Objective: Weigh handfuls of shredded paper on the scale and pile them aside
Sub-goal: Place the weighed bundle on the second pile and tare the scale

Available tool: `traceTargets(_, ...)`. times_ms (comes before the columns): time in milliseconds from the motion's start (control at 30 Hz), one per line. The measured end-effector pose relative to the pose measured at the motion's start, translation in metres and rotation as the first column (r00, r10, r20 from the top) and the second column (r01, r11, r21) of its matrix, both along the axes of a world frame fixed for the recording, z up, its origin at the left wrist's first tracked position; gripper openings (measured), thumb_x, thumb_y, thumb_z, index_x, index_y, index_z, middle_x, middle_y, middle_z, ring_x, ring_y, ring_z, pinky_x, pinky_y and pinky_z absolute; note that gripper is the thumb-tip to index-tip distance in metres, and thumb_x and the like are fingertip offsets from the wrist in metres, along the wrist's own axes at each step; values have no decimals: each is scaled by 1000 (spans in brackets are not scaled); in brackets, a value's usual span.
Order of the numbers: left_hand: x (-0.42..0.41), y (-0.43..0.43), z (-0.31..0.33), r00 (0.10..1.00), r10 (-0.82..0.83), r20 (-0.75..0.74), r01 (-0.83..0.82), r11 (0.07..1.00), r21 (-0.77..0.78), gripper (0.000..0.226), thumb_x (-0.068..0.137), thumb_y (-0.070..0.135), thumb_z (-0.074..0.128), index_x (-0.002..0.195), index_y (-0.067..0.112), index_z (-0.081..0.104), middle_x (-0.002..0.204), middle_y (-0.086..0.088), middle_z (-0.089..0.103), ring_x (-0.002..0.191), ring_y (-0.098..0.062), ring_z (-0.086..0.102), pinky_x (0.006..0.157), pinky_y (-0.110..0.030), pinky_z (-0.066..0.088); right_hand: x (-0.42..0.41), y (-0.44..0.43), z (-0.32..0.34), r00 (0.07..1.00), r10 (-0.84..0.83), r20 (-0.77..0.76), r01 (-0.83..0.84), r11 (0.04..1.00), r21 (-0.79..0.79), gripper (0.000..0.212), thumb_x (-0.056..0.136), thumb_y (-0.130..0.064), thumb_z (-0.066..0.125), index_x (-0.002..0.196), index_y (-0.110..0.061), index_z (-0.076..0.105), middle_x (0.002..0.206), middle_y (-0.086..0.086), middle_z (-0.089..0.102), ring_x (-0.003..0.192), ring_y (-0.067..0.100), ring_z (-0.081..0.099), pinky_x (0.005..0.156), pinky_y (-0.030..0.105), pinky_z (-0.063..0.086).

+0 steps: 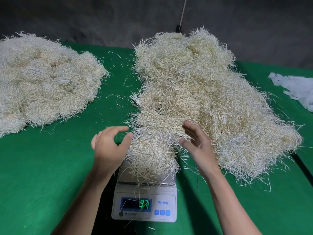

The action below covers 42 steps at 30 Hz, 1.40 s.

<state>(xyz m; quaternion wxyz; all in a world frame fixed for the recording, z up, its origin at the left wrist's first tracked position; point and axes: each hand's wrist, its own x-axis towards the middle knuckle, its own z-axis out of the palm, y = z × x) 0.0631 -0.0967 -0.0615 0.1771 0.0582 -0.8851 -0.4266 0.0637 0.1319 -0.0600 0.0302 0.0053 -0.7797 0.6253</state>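
At the near middle of the green desk (50, 167), found a white scale (144, 189) with a handful of shredded paper (150, 155) heaped on its pan, a few shreds trailing over the front edge and across the display (130, 204). Read green digits there starting 97; could not make out the rest behind a strand. Saw the left grip (110, 146) just left of the handful, half open in a loose C, thumb tip at the fringe of the shreds, forefinger arched above, nothing held. Saw the right grip (198, 143) on the handful's other side, spread wide, fingers straight and parted, palm turned toward the paper, likewise holding nothing; could not tell whether it touched the shreds. Noted the big loose heap (194, 82) just behind and to the right of the scale, reaching the desk's far edge, its near fringe meeting the handful. Noted a second pile (44, 82) well apart at the far left, made of neater bundles. Spotted stray strands (118, 97) on the desk between the two, and white scraps (298, 89) at the right edge.
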Motion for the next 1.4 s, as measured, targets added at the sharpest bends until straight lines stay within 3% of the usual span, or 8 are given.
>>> traceTargets(200,-26,10,-40,932,-40,360,5,995,98,63,96,53,31,151,27,15,157,8,16,145,-15,15,115,-57,4,-2,-16,-26,973,41,226,-78,985,156,92,71,-76,48,147,-46,3,157,-15,4,144,12,9,114,47,15)
traceTargets(333,-16,47,-60,924,-237,300,213,971,111,50,101,44,21,145,23,32,146,13,34,135,-6,31,117,-39,18,-3,-44,-48,910,25,414,-103,980,168,118,60,-96,26,152,-26,5,144,3,35,133,20,30,114,58,20)
traceTargets(533,-5,81,-34,996,-93,18,69,844,531,34,102,18,35,73,9,50,63,3,42,51,-1,38,53,-13,35,-8,-71,-37,930,49,365,6,989,-148,126,52,-99,28,148,-17,26,155,6,19,142,17,22,110,30,15)
traceTargets(800,-43,84,20,977,-176,-116,211,809,548,32,93,21,56,119,31,40,109,17,48,97,10,48,81,-1,34,-68,-64,13,923,-222,315,308,916,-259,77,89,-52,54,139,0,26,103,8,50,78,7,44,71,19,40)
traceTargets(967,-42,68,16,939,-338,59,150,560,815,77,68,91,29,138,60,22,151,30,18,137,5,17,112,-41,5,-104,-47,62,888,-409,212,459,824,-332,38,96,-35,50,66,-16,36,30,-12,24,26,2,22,35,15,26)
traceTargets(1100,-43,87,3,886,-434,161,43,424,905,110,61,96,17,151,35,7,159,5,7,146,-17,7,116,-27,6,-126,-55,82,843,-503,190,526,698,-487,28,95,-38,52,102,-11,49,58,-8,42,44,-3,41,54,20,34)
traceTargets(1167,-45,94,-3,827,-507,242,-129,247,960,127,46,100,26,152,32,7,158,-7,17,144,-30,15,115,-51,5,-125,-62,81,845,-506,176,517,686,-513,57,95,-44,50,137,-8,33,86,1,49,77,5,54,75,27,49)
traceTargets(1400,-67,104,11,787,-597,157,-305,-155,940,119,40,91,38,133,18,48,94,-21,70,84,-35,69,79,-49,51,-117,-64,57,902,-417,-112,371,880,-295,14,95,-26,53,91,-13,51,50,-11,44,37,3,37,39,16,34)
